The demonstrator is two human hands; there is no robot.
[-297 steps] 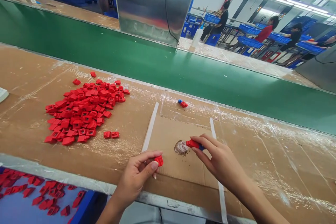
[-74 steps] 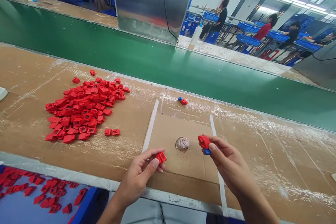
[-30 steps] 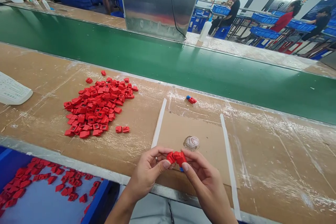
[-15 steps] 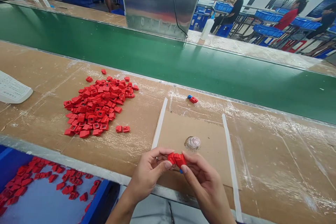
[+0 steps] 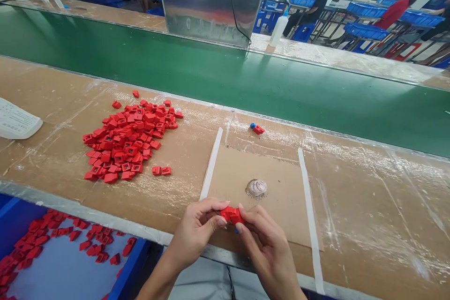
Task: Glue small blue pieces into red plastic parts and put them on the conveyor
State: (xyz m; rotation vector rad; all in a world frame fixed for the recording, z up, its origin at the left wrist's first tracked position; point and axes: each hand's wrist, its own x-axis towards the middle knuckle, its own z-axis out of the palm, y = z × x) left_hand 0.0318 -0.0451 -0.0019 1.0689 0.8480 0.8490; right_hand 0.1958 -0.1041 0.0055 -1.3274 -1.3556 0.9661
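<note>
Head view: fingers pinch plastic blocks

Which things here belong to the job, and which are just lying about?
Job: left hand, right hand, held red part, red parts pile, blue tray of red parts, glossy dab.
Lying about: white sheet, far white bottle, green belt.

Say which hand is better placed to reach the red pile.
Probably the left hand: it is nearer the pile of red plastic parts, though it shares one red part with the right hand.
</note>
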